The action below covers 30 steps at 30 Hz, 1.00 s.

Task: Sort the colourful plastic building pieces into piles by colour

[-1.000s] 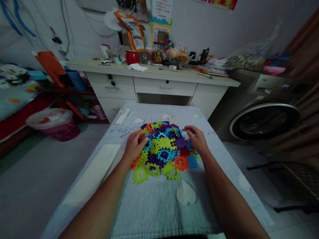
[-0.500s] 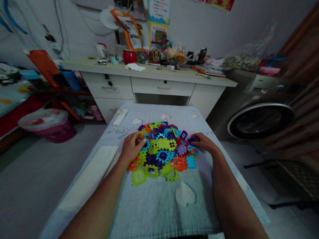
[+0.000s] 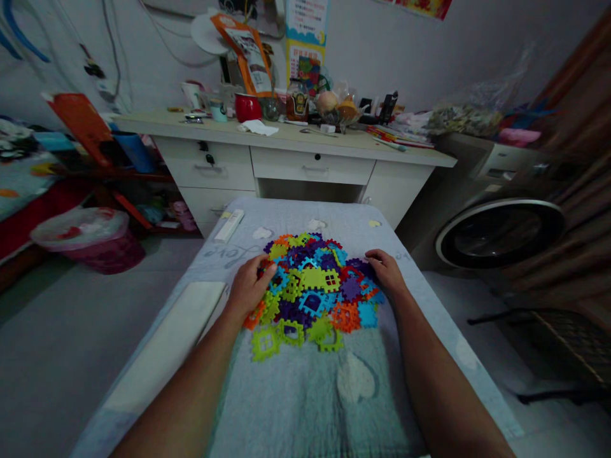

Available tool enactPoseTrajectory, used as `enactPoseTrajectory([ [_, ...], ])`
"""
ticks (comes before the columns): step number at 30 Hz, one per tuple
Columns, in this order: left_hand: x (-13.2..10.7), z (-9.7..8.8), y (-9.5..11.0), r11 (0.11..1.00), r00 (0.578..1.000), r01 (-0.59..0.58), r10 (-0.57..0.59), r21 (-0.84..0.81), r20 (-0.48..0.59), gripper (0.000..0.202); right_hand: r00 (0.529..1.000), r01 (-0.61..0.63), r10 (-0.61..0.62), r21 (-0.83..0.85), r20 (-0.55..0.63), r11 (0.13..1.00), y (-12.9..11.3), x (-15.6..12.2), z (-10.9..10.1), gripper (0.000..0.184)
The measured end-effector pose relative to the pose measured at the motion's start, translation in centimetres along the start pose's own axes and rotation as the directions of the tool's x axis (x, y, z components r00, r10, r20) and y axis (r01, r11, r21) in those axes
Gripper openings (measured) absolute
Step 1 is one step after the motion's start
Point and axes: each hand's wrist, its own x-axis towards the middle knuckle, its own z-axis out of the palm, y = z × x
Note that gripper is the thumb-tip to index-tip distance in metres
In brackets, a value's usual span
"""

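Lying left of the heap of multicoloured, toothed, flat plastic tiles on the blue-clothed table is a long, flat white board. The left hand curves at the heap's left edge, thumb apart; the right hand bends its fingers at the right edge. Whether either pinches a tile, I cannot tell.

Pieces are super loud lime, purple, orange, red and blue; cloth is pale blue with whitish hearts.
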Motion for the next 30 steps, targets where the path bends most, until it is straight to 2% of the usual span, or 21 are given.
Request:
enactPoseTrajectory([
  [3,0.0,0.1,0.0,0.999,1.000,-0.008,0.009,0.038,-0.027,0.046,0.998,0.030,-0.030,-0.004,0.063,1.000,-0.2,-0.2,0.8,0.038],
  [6,0.1,0.1,0.0,0.997,0.998,-0.020,0.024,0.072,-0.055,0.045,0.980,0.089,-0.090,0.012,0.178,0.996,-0.9,-0.6,1.3,0.040],
  [10,0.1,0.1,-0.2,0.999,0.998,-0.030,0.031,0.015,-0.049,0.046,0.950,0.089,-0.104,0.064,0.296,0.994,-1.9,-1.0,1.3,0.037],
  [13,0.2,0.2,-0.4,0.998,0.999,0.006,-0.009,-0.066,-0.048,0.047,0.965,0.068,-0.079,0.052,0.251,0.996,-2.6,-0.4,1.1,0.038],
  [17,1.0,0.4,-0.4,0.975,0.987,0.149,-0.157,-0.165,-0.041,0.050,0.979,0.145,-0.137,-0.049,0.152,0.988,-4.3,2.3,1.7,0.035],
  [19,1.7,0.6,-0.3,0.958,0.975,0.213,-0.221,-0.193,-0.021,0.051,0.974,0.188,-0.168,-0.129,0.151,0.974,-5.7,4.1,2.8,0.033],
  [21,2.4,0.8,-0.2,0.954,0.971,0.231,-0.238,-0.192,-0.012,0.052,0.961,0.224,-0.181,-0.204,0.208,0.953,-7.3,6.0,4.5,0.032],
  [25,2.5,0.9,0.1,0.971,0.983,0.184,-0.184,-0.154,0.013,0.050,0.894,0.248,-0.102,-0.294,0.436,0.923,-9.5,8.8,9.1,0.037],
  [28,2.0,0.6,0.1,0.976,0.989,0.146,-0.139,-0.163,0.052,0.048,0.848,0.239,-0.037,-0.320,0.528,0.917,-10.2,10.0,12.1,0.049],
  [30,1.8,0.4,-0.1,0.976,0.991,0.130,-0.121,-0.173,0.066,0.048,0.818,0.248,-0.020,-0.320,0.575,0.914,-10.6,10.3,13.3,0.052],
])
